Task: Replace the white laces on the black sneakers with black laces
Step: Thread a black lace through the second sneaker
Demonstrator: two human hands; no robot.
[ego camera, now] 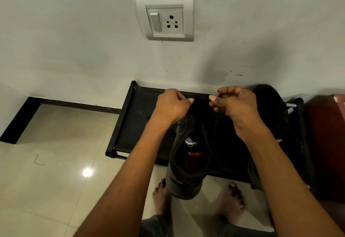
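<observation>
- We see the left hand point(172, 106) with fingers curled, thumb and forefinger pinched together at the toe end of the black sneaker point(188, 154); what it pinches is too dark to make out, though it sits just where the lacing would be
- The right hand point(236, 104) is curled likewise, thumb and fingertips pressed together on a thin dark strand at the same end of the shoe; we take it for a black lace point(220, 95), but only a short bit shows above the thumb
- The two hands are near each other, apart by a small gap over the sneaker's front
- The sneaker lies between the forearms, heel toward us and overhanging the front edge of the shoe rack point(130, 124), its opening facing up; a white logo and a red patch show inside
- The rack is low, black and stands against the wall point(74, 50); a second dark shoe point(270, 106) rests on its right part, partly hidden by the right arm
- Two bare feet point(160, 199) stand on the tiled floor point(46, 180) below; a switch and socket plate point(165, 19) sits on the wall above
</observation>
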